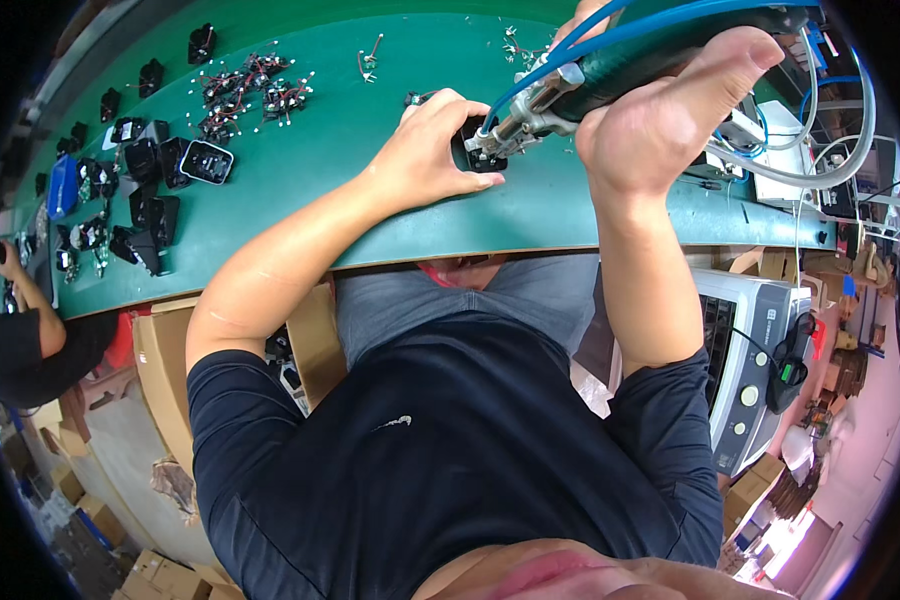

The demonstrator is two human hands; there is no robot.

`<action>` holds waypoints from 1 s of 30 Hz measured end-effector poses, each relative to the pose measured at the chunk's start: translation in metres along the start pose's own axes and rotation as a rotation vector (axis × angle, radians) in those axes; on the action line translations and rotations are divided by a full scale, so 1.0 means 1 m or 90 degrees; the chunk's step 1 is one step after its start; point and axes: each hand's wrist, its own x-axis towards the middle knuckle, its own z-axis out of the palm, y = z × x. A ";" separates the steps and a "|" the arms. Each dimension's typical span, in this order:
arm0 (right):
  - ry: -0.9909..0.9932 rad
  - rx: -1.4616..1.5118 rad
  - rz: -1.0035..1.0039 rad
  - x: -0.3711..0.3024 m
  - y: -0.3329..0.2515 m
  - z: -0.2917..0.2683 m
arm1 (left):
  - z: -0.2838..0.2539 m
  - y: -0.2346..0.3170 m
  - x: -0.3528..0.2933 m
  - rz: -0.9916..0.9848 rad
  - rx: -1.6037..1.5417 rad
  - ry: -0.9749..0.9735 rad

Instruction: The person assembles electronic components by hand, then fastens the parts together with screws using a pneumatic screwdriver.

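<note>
My left hand is curled around a small black plastic housing on the green table, thumb at its near side and fingers at its far side. My right hand grips a black-bodied power screwdriver with a metal nose and a blue hose. The tool lies tilted, its nose tip in the housing's opening. Whether the tip touches a screw cannot be made out. Most of the right fingers are hidden behind the tool; its thumb points up and right.
Wired small parts lie heaped at the far left, with several black housings and a blue container nearer left. Grey hoses loop at right. Below stand a white machine and a cardboard box. A co-worker's arm shows at left.
</note>
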 end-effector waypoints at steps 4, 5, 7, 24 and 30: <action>-0.079 -0.028 -0.110 0.013 0.027 -0.027 | 0.000 0.002 0.002 -0.010 0.003 -0.015; -0.028 -0.049 -0.098 0.013 0.028 -0.023 | 0.000 0.002 0.002 -0.009 0.008 -0.016; 0.008 -0.034 -0.112 0.005 0.021 -0.001 | 0.000 -0.002 0.000 -0.004 0.002 -0.010; 0.036 0.001 -0.004 -0.003 -0.008 0.013 | 0.000 0.002 0.002 0.011 -0.023 0.020; -0.008 0.045 -0.045 -0.006 -0.002 0.005 | -0.004 0.007 0.002 -0.023 -0.020 -0.005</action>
